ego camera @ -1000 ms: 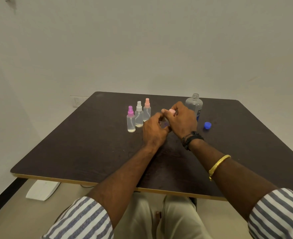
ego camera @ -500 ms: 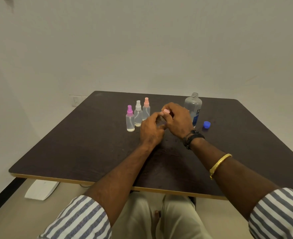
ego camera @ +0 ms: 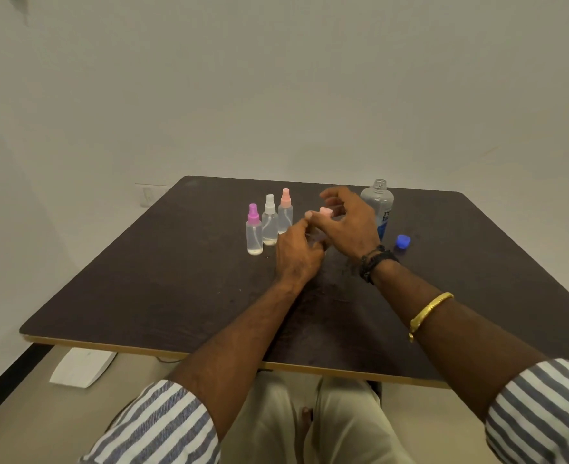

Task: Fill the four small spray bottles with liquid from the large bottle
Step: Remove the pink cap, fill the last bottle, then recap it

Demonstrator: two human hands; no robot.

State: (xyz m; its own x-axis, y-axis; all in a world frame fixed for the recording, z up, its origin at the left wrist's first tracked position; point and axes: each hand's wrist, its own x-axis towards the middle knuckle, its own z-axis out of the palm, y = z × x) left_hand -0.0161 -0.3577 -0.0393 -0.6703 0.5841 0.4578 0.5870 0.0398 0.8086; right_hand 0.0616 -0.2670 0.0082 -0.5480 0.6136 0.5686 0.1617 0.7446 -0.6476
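Left hand (ego camera: 297, 254) grips a small spray bottle (ego camera: 316, 233) mid-table, right hand (ego camera: 350, 226) pinching its pale pink cap (ego camera: 325, 212); bare tabletop (ego camera: 162, 289) spreads toward the near edge; bottle body mostly hidden.

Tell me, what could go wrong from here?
The large bottle stands open just behind the right hand, which pinches the pink cap; a bump could spill it. The left hand grips the fourth bottle beside three standing bottles and might topple them.

I see three capped spray bottles (ego camera: 269, 226) upright left of the uncapped large bottle (ego camera: 378, 202); the pink-topped fourth bottle (ego camera: 326, 212) between, mostly hidden.
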